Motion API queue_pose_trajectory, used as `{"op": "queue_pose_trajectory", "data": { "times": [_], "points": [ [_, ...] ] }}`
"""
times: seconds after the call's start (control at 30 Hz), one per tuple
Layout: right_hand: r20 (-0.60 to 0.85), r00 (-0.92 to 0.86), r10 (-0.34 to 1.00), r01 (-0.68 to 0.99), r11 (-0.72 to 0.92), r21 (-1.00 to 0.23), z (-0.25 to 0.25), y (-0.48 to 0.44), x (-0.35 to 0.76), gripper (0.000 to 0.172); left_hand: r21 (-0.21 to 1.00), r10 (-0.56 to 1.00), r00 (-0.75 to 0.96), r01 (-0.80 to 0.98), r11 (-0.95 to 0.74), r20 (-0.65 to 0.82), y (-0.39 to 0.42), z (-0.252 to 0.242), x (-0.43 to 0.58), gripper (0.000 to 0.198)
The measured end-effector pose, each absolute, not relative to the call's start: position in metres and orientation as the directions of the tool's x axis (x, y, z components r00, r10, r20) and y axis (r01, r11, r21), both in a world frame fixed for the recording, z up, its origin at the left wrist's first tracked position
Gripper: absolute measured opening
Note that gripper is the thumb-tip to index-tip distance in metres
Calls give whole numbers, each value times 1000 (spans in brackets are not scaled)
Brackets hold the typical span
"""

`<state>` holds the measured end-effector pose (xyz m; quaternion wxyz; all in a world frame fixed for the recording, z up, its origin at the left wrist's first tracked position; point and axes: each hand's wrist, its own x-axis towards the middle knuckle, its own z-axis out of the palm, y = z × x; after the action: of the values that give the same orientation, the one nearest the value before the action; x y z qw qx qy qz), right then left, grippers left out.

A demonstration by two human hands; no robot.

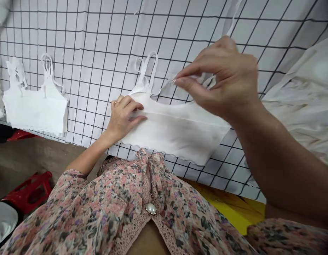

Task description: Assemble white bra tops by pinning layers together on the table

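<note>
Spread flat on a black-lined white grid sheet (86,42), a white crop top (177,129) with a scalloped hem, in the middle of the view and just above the wearer's floral blouse (73,202). Left hand (124,118) open and pressed on the top's left side, fingers apart and resting on the cloth, a thin ring on one finger. Right hand (219,79) raised over the neckline, thumb and forefinger together on a thin white strap (164,88), remaining fingers loosely curled, no contact with the body of the top. Apparently settled so far: the body smoothed nearly flat, hem lying in an even curve, and a pair of strap loops standing up against the grid at the top's left shoulder. Apparently unsettled: the pinched strap, lifted off the sheet and running past the hand, and a slight crease across the body beside the left hand. Farther left on the same sheet, a second white top (33,109) lying flat, its straps gathered upward, seemingly in a finished state by comparison. To the right, a loose mass of white fabric (299,99), crumpled and spotted with marks, its exact form unclear. Below the sheet, a red plastic stool (28,191) on the floor and a yellow surface (232,209) beside the right forearm. At the blouse front, a pearl button (151,209) and pink lace trim (132,230).
</note>
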<state>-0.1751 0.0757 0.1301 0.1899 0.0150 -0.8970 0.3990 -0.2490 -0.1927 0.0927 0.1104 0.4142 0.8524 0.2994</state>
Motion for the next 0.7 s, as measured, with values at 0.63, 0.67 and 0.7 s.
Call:
{"op": "queue_pose_trajectory", "data": {
  "times": [0.63,0.67,0.7],
  "points": [
    [166,-917,-362,-375,643,-668,96,44,-183,45,697,788,-615,579,422,34,-193,91,-247,20],
    [163,-920,-356,-365,634,-681,96,44,-183,44,699,790,-612,580,418,36,-193,91,-247,21],
    [154,-925,-347,-350,623,-699,97,43,-183,44,701,793,-608,582,412,40,-193,91,-247,22]
  ]
}}
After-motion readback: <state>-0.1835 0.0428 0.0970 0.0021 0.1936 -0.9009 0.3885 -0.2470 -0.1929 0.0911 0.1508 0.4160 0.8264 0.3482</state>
